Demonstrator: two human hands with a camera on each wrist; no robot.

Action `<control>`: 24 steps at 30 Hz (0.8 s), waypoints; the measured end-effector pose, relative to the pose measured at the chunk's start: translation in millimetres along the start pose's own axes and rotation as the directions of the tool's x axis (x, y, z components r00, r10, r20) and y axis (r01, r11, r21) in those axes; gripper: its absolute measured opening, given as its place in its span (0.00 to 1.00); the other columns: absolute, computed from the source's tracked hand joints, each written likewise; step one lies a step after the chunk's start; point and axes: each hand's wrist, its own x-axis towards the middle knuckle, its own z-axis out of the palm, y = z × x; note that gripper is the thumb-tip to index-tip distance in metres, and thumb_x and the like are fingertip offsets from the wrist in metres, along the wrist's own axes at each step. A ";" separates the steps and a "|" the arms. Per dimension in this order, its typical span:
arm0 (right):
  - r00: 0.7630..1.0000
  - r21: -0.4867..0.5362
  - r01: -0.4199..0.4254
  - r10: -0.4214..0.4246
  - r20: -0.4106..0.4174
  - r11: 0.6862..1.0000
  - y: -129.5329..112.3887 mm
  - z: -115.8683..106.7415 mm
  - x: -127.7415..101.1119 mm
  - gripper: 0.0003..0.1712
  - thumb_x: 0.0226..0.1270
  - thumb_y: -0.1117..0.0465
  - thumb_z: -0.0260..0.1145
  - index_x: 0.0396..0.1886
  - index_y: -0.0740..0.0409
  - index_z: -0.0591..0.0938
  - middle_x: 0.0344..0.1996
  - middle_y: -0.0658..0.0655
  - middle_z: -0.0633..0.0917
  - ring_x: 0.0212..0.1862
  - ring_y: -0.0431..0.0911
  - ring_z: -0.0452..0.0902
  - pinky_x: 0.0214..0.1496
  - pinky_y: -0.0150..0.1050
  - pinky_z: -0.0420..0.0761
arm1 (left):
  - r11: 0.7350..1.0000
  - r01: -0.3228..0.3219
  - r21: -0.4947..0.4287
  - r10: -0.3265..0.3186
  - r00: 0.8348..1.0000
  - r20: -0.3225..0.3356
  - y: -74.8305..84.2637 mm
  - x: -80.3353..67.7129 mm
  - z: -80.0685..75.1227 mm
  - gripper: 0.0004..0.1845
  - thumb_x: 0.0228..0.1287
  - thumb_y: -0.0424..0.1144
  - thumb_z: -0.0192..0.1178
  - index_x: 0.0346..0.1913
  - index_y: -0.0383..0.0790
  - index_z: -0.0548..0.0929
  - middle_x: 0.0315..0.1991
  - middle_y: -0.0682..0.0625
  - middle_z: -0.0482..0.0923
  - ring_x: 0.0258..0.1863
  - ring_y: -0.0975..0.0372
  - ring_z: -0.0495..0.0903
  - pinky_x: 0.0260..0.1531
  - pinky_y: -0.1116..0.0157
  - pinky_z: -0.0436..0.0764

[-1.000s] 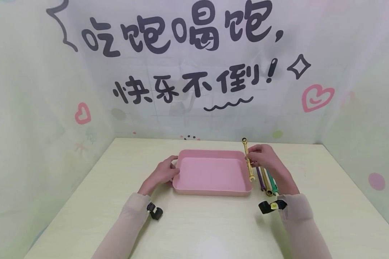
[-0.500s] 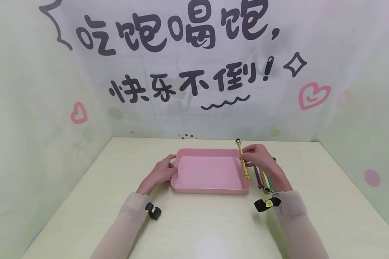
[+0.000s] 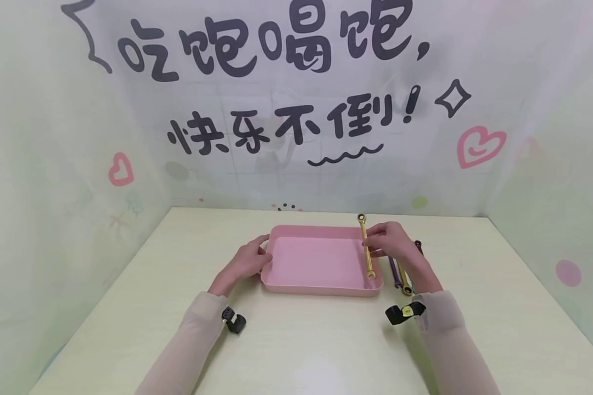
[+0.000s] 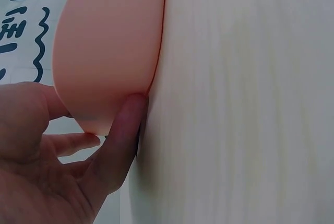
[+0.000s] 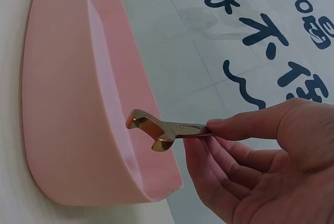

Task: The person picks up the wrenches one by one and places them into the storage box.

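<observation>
Toward the back edge of the table [image 3: 301, 340]: one tray [image 3: 321, 263], its left end gripped by the left hand [image 3: 247, 260]. Over its right edge, the right hand [image 3: 391, 241] pinches one gold wrench [image 3: 368, 258]; the head view alone shows its ring end [image 3: 362, 221] and, beyond the tray, at least two loose wrenches [image 3: 394, 271], partly hidden.

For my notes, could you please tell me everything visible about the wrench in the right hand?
The wrench looks like shiny, gold-coloured metal: a slim shank with a ring at one end and an open fork at the other. The right hand pinches its middle at the right end of the tray, ring uppermost in the head view.
</observation>
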 end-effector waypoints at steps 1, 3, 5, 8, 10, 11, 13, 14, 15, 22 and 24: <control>1.000 -0.004 0.007 -0.007 0.005 1.000 -0.2 0.7 0.3 0.22 0.73 0.66 0.64 0.60 0.77 0.77 0.51 0.75 0.85 0.36 0.42 0.85 0.48 0.44 0.90 | 1.000 0.000 0.001 0.000 1.000 -0.001 0.0 -0.3 0.1 0.36 0.73 0.39 0.54 0.81 0.41 0.59 0.50 0.37 0.80 0.33 0.56 0.81 0.30 0.66 0.81; 1.000 -0.005 0.010 -0.010 0.005 1.000 -0.7 2.6 0.9 0.21 0.72 0.67 0.64 0.59 0.77 0.78 0.50 0.76 0.86 0.36 0.43 0.85 0.47 0.44 0.90 | 1.000 0.002 0.002 -0.002 1.000 0.001 -0.2 -0.9 0.2 0.36 0.73 0.40 0.54 0.81 0.41 0.58 0.50 0.37 0.80 0.33 0.56 0.81 0.30 0.66 0.81; 1.000 -0.004 0.009 -0.009 0.001 1.000 -0.6 4.8 1.6 0.21 0.71 0.68 0.64 0.58 0.78 0.78 0.50 0.76 0.86 0.35 0.43 0.86 0.46 0.45 0.90 | 1.000 0.007 0.000 -0.007 1.000 0.003 -0.2 -1.3 0.2 0.36 0.73 0.40 0.54 0.81 0.41 0.58 0.50 0.37 0.80 0.33 0.56 0.81 0.30 0.66 0.81; 1.000 0.003 -0.011 0.011 -0.026 1.000 -0.5 8.4 2.3 0.21 0.70 0.68 0.65 0.59 0.77 0.78 0.49 0.74 0.86 0.35 0.44 0.86 0.46 0.45 0.90 | 1.000 0.010 -0.008 -0.010 1.000 0.005 -0.3 -1.6 0.2 0.36 0.73 0.40 0.54 0.81 0.42 0.58 0.50 0.37 0.80 0.33 0.56 0.81 0.30 0.65 0.81; 0.999 0.000 -0.020 0.020 -0.042 1.000 -0.7 10.7 2.8 0.23 0.69 0.68 0.66 0.60 0.76 0.78 0.49 0.74 0.87 0.35 0.44 0.87 0.46 0.44 0.90 | 1.000 0.009 -0.013 -0.009 1.000 0.005 -0.5 -1.7 0.3 0.36 0.72 0.40 0.54 0.81 0.42 0.59 0.50 0.37 0.80 0.33 0.56 0.81 0.30 0.65 0.81; 0.999 -0.008 -0.022 0.022 -0.050 1.000 -1.0 11.6 2.8 0.23 0.69 0.68 0.66 0.61 0.76 0.78 0.48 0.73 0.87 0.35 0.45 0.87 0.46 0.43 0.90 | 1.000 0.007 -0.017 -0.007 1.000 0.006 -0.6 -1.7 0.3 0.36 0.72 0.40 0.54 0.81 0.42 0.59 0.49 0.37 0.80 0.33 0.56 0.81 0.30 0.65 0.81; 0.998 -0.023 -0.027 0.026 -0.063 0.999 -1.4 13.4 3.3 0.25 0.67 0.68 0.67 0.62 0.75 0.77 0.47 0.72 0.87 0.35 0.45 0.87 0.44 0.42 0.90 | 1.000 0.006 -0.025 -0.006 1.000 0.006 -0.9 -1.6 0.3 0.36 0.72 0.40 0.54 0.81 0.42 0.59 0.49 0.37 0.80 0.33 0.56 0.81 0.30 0.65 0.81; 0.998 -0.037 -0.027 0.025 -0.065 0.999 -1.5 14.2 3.3 0.26 0.67 0.68 0.67 0.62 0.75 0.77 0.46 0.71 0.87 0.35 0.46 0.87 0.44 0.41 0.90 | 1.000 0.006 -0.029 -0.006 1.000 0.006 -1.2 -1.5 0.2 0.36 0.72 0.40 0.54 0.81 0.42 0.59 0.49 0.37 0.80 0.33 0.56 0.81 0.30 0.65 0.81; 0.997 -0.051 -0.029 0.026 -0.066 0.998 -1.4 15.0 3.4 0.27 0.66 0.68 0.67 0.63 0.76 0.77 0.45 0.71 0.87 0.35 0.46 0.87 0.44 0.41 0.90 | 0.999 0.006 -0.032 -0.005 1.000 0.007 -1.5 -1.2 0.2 0.36 0.72 0.40 0.54 0.81 0.42 0.59 0.49 0.37 0.80 0.33 0.56 0.81 0.30 0.65 0.81; 0.996 -0.132 -0.044 0.034 -0.080 0.990 3.4 20.6 4.5 0.27 0.65 0.69 0.67 0.63 0.75 0.77 0.40 0.67 0.88 0.32 0.46 0.88 0.40 0.40 0.89 | 0.999 0.010 -0.040 -0.009 1.000 0.005 -1.6 -0.9 0.3 0.36 0.72 0.41 0.55 0.81 0.43 0.59 0.48 0.38 0.80 0.33 0.56 0.82 0.30 0.65 0.82; 0.996 -0.161 -0.037 0.023 -0.089 0.986 3.7 22.7 3.7 0.26 0.65 0.69 0.68 0.63 0.75 0.78 0.39 0.67 0.88 0.30 0.46 0.88 0.38 0.39 0.89 | 0.999 0.010 -0.039 -0.010 1.000 0.005 -1.0 -1.1 0.4 0.36 0.73 0.41 0.55 0.81 0.43 0.59 0.48 0.38 0.80 0.33 0.56 0.82 0.30 0.65 0.83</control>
